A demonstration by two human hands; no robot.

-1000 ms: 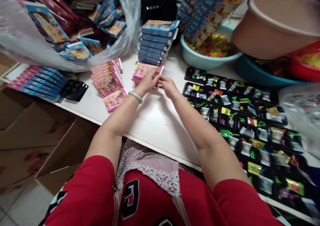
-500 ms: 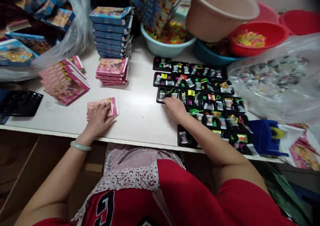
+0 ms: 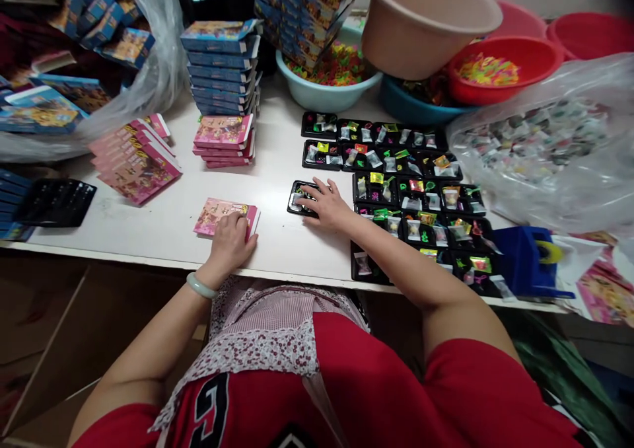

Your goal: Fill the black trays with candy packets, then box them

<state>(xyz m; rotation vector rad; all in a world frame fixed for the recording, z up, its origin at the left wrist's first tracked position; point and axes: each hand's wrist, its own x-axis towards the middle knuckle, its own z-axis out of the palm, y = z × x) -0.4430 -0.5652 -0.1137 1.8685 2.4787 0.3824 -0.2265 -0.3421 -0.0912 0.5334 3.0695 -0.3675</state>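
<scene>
A white tabletop (image 3: 277, 263) spans the scene. Rows of filled black trays (image 3: 428, 202) lie right of centre; a stack of blue boxes (image 3: 221, 71) stands back left. Near the front edge, a pink box (image 3: 211, 215) lies flat under the curled left hand (image 3: 230, 240). Right of it, apart, the right hand (image 3: 327, 205) spreads over a small filled tray (image 3: 296, 200). Whether either hand grips cannot be told.

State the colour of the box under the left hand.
The box is mostly pink, with a printed picture; the head view shows it.
</scene>
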